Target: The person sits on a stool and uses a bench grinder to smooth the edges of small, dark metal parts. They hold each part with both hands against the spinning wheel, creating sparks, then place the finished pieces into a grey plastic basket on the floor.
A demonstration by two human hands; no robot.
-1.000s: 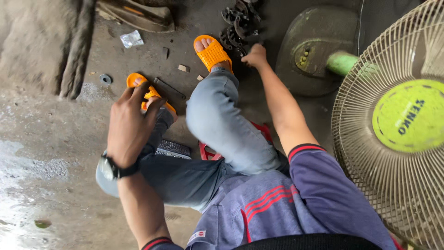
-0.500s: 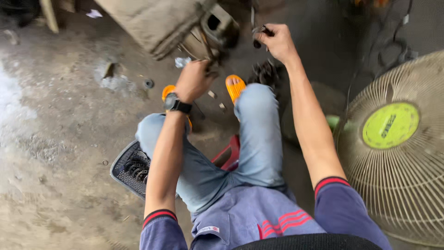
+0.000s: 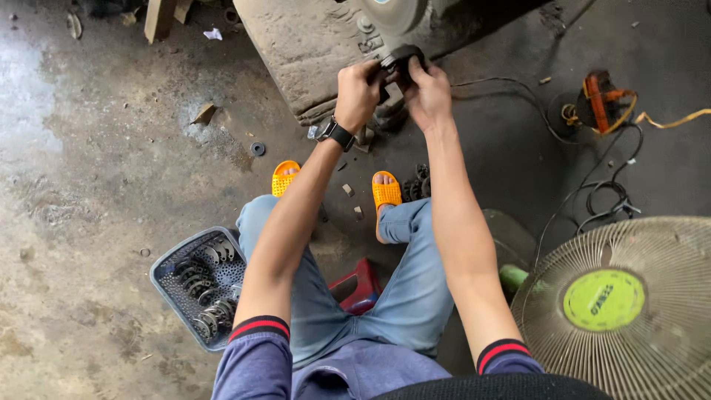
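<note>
Here, you sat low before the grimy machine (image 3: 311, 52), fan (image 3: 622, 311) at your right, basket (image 3: 167, 278) of rings at your left within reach. Both hands, left (image 3: 359, 92) and right (image 3: 429, 92), gripped one dark part (image 3: 404, 59) against the machine, steadying it.

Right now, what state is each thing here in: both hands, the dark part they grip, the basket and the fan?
Left hand: closed on the dark part.
Right hand: closed on it too.
Dark part: held up at the grinder.
Grey basket: on the floor, holding metal rings.
Fan: tilted back; spinning cannot be told.
</note>
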